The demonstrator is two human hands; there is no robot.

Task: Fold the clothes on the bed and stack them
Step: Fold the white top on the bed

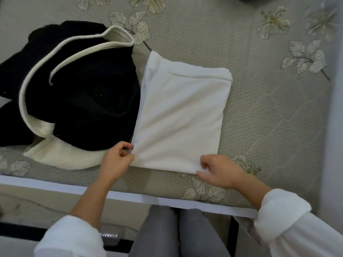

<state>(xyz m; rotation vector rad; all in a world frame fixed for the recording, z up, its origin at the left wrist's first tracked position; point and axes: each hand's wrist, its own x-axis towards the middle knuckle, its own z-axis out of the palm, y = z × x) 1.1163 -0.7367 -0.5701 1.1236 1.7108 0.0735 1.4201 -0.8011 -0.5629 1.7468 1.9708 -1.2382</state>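
- From my remote station I logged the white garment (181, 112) lying flat on the bed (269, 108), near the middle of the head view. It was already folded into a rough rectangle running from 6 toward 12 o'clock.
- The left hand (116, 162) had the garment's near corner at 7 o'clock. Its fingers (126, 146) were tightly curled and pinched the cloth, which creased in a fan from that point.
- The right hand (220, 171) had the near corner at 5 o'clock. Its fingers (204, 162) were curled, with the hem pinched against the thumb.
- A black garment with cream trim (79, 93) lay unfolded at 9 o'clock of the white one and touched its left edge. I could not settle which overlapped which.
- I judged the step in hand to be a further fold of the white garment. I saw no stack begun.
- In my judgement the next move called for raising both corners together and carrying the near hem toward 12 o'clock to meet the far edge. The hands would need to stay level so the layers beneath did not slip.
- The black garment was not yet folded.
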